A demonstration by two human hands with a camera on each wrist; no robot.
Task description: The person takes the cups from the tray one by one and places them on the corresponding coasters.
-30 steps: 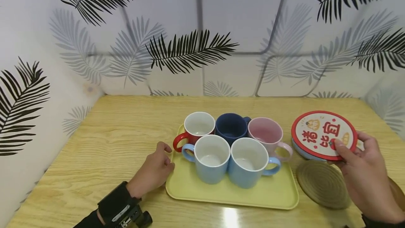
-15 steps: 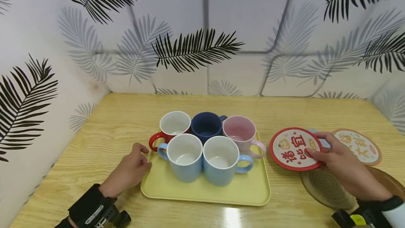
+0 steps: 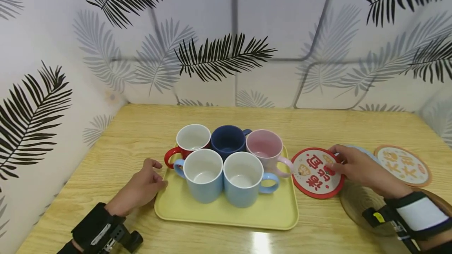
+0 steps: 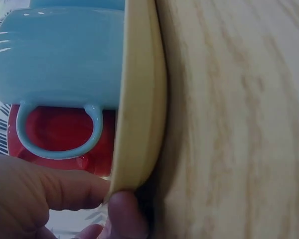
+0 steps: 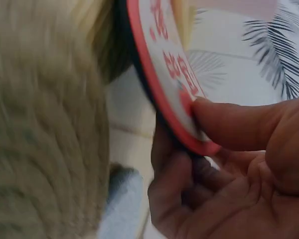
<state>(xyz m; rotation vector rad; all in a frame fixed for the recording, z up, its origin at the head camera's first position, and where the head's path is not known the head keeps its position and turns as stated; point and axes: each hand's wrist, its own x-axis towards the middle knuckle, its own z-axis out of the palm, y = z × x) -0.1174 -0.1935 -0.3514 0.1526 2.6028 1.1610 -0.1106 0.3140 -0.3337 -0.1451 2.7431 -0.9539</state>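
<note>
My left hand (image 3: 139,189) pinches the left rim of the yellow tray (image 3: 226,216); in the left wrist view thumb and finger meet at the tray's edge (image 4: 139,99). Several mugs stand upright on it: a red mug (image 3: 187,149), a navy mug (image 3: 228,142), a pink mug (image 3: 266,148) and two light blue mugs (image 3: 204,183). With thumb on top and fingers beneath, my right hand (image 3: 360,169) pinches a round red-rimmed coaster (image 3: 314,183) just right of the tray. In the right wrist view the coaster (image 5: 162,74) shows edge-on.
Right of the held coaster lie an orange-rimmed coaster (image 3: 402,166), a light blue coaster (image 3: 361,152) partly behind my hand, and a round woven mat (image 3: 356,207). A brown round edge (image 3: 439,201) shows beyond my right wrist. A patterned wall (image 3: 226,85) closes the back of the wooden table (image 3: 141,128).
The tray with its mugs has slid left, my left hand along with it. My right hand has carried the red-rimmed coaster left and down beside the tray, uncovering the orange-rimmed coaster.
</note>
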